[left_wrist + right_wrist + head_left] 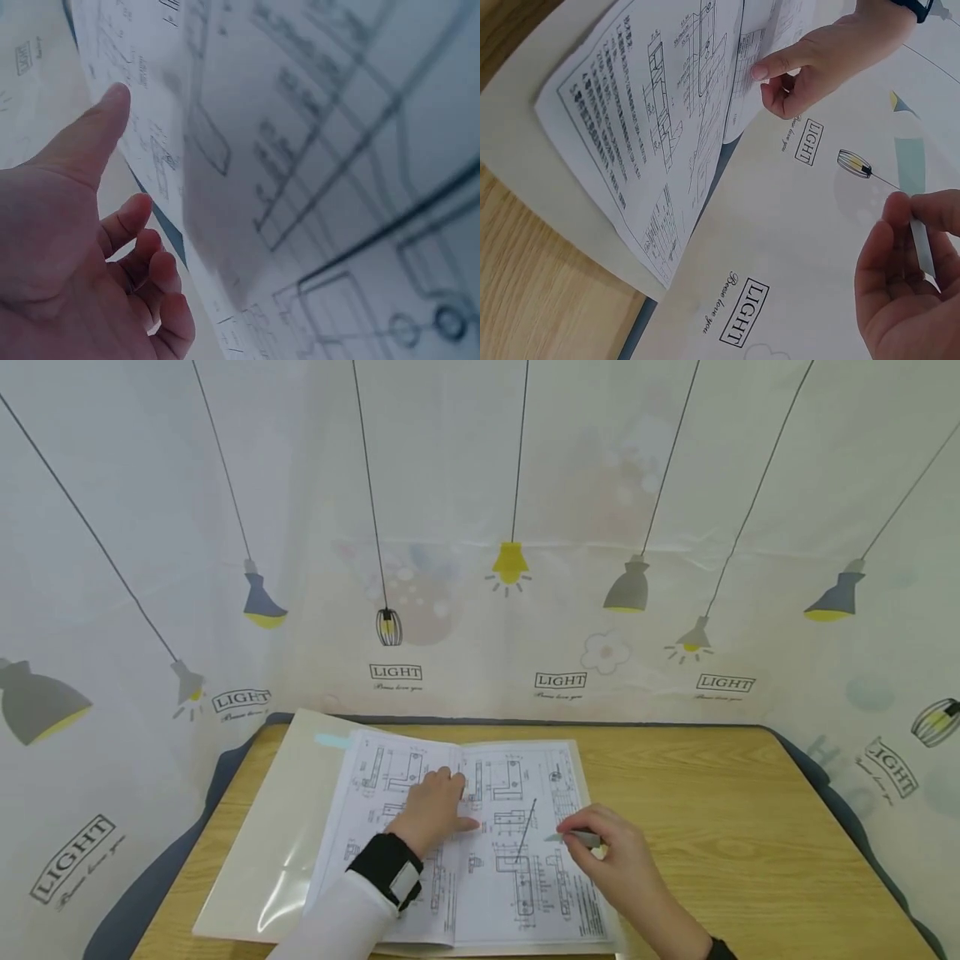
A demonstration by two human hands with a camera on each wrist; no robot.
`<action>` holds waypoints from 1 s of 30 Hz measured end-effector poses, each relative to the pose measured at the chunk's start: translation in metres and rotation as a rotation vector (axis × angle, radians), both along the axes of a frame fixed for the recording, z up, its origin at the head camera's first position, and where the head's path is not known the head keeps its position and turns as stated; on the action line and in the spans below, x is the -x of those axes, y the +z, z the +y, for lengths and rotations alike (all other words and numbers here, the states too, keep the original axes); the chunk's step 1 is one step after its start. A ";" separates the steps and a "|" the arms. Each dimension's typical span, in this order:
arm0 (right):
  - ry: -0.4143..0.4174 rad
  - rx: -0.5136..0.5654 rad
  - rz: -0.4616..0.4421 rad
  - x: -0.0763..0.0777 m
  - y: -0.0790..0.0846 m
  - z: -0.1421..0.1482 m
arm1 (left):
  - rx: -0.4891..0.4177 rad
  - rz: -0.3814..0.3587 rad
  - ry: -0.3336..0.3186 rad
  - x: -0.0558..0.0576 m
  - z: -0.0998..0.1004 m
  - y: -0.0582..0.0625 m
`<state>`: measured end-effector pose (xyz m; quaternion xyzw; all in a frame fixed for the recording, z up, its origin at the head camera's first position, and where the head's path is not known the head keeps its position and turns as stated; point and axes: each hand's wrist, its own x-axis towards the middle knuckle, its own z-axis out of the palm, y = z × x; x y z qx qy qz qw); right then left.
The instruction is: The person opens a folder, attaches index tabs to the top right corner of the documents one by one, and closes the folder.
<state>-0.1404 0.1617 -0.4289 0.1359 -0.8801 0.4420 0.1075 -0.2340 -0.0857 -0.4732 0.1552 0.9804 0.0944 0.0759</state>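
A booklet of technical drawings (547, 893) lies spread on the table. My left hand (435, 806) rests over its left page by the centre fold, thumb stretched to the right; in the left wrist view its fingers (171, 319) are loosely bent with nothing between them. Above the right page's outer edge, my right hand (611, 852) pinches a thin, pale green strip (910, 165) between thumb and fingertips. The strip looks like a sticky index tab and points left over the page. Across that page runs a slanted dark line (527, 829).
Under the booklet is a pale, shiny folder cover (255, 860), reaching out to the left. A light blue tab (332, 741) shows by the left page's top corner. The wooden table (750, 843) extends rightward, and a lamp-printed curtain (465, 460) hangs behind it.
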 end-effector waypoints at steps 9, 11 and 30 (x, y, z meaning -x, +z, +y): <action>0.026 -0.003 -0.014 0.000 -0.004 -0.001 | 0.054 -0.053 0.026 0.018 -0.003 -0.021; 0.028 -0.008 0.002 0.000 -0.006 -0.001 | 0.056 -0.074 0.042 0.020 -0.005 -0.027; -0.067 0.034 -0.281 0.038 -0.017 0.013 | 0.013 -0.118 0.063 0.018 -0.007 -0.032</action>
